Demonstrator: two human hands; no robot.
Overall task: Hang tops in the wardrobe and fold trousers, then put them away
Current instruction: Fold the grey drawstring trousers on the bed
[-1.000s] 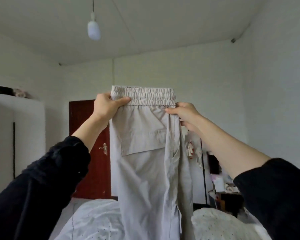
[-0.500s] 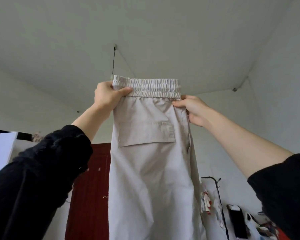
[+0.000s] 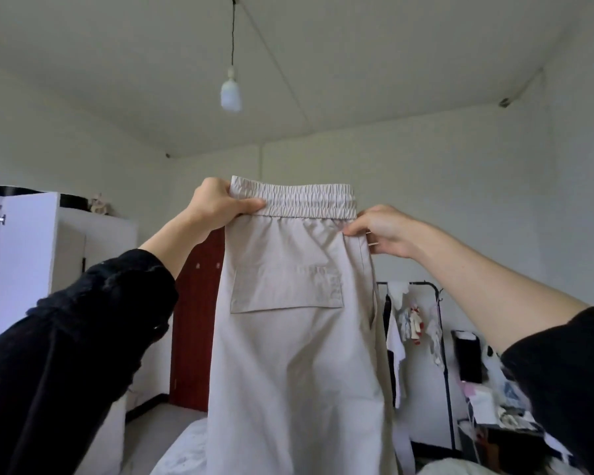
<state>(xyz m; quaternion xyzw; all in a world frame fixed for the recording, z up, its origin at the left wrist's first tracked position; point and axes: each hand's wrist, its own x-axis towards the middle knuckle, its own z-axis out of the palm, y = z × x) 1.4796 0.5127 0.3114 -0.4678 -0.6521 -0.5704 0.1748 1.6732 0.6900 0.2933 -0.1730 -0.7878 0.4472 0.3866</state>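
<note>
A pair of light beige trousers (image 3: 295,354) with an elastic waistband and a back pocket hangs upright in front of me, folded lengthwise. My left hand (image 3: 216,204) grips the left end of the waistband, thumb across the elastic. My right hand (image 3: 388,231) pinches the fabric at the right edge just below the waistband. The legs drop out of view at the bottom. A white wardrobe (image 3: 21,262) with its door open stands at the left.
A dark red door (image 3: 196,320) is behind the trousers. A black clothes rail (image 3: 439,337) with hanging items stands at the right, beside a cluttered table (image 3: 494,416). A white bed (image 3: 186,450) lies below. A bulb (image 3: 231,96) hangs from the ceiling.
The view has tilted back down from the ceiling, so the wardrobe, rail and bed show again. Both hands keep their hold on the trousers' waist.
</note>
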